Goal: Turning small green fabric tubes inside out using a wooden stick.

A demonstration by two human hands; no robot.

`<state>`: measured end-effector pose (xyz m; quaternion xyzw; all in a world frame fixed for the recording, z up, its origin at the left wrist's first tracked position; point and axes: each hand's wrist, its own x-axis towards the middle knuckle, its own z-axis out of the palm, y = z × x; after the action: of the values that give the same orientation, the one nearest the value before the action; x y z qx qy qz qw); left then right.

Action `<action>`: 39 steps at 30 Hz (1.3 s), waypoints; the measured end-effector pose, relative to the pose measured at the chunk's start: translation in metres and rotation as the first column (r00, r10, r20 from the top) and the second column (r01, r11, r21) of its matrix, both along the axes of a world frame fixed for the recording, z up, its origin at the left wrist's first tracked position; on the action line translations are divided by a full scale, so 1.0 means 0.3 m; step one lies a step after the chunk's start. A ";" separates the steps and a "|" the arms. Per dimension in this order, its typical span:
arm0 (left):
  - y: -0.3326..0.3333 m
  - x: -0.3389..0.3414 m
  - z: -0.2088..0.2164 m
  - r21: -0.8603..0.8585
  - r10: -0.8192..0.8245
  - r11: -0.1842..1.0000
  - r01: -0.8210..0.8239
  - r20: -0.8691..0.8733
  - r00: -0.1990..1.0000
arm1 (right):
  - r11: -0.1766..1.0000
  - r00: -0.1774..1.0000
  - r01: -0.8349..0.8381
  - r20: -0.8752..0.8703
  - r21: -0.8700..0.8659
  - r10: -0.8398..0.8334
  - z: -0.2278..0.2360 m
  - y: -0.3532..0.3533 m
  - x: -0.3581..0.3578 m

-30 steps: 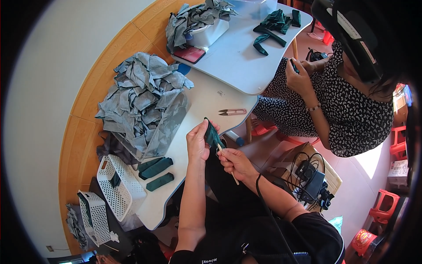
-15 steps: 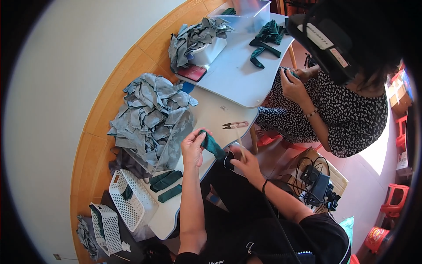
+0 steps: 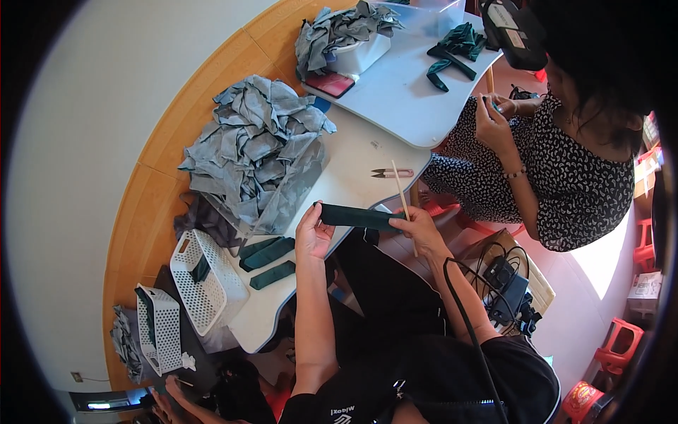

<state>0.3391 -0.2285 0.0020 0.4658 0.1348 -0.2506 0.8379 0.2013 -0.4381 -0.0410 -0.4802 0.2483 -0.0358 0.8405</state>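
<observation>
Left hand (image 3: pixel 313 233): green strip (image 3: pixel 359 216). Clear bin (image 3: pixel 299 192): grey cloth (image 3: pixel 256 134).

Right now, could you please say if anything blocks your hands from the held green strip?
Nothing visible: the left hand and right hand hold the green strip by its ends; the right also holds a thin stick.

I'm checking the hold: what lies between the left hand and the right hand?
In the head view, a dark green fabric strip spans the gap from the left hand to the right hand, which also holds a thin stick.
</observation>
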 end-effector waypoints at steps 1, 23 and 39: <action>0.009 -0.007 -0.009 0.020 0.021 1.000 -0.021 0.001 1.000 | 0.998 0.999 0.042 0.029 0.052 -0.043 -0.008 0.008 0.004; 0.295 -0.235 0.123 0.149 0.187 0.936 -0.318 0.556 0.810 | 0.974 0.957 0.126 0.237 0.189 -0.169 0.033 0.257 0.006; 1.001 -0.146 0.821 0.245 0.184 0.629 -0.738 0.875 0.447 | 0.936 0.917 -0.348 0.194 -0.043 0.350 -0.037 0.497 -0.111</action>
<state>0.2953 0.0718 0.2485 0.7033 -0.0446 0.2932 0.6461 0.1680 -0.2891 -0.0521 -0.5141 0.0733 0.0657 0.8521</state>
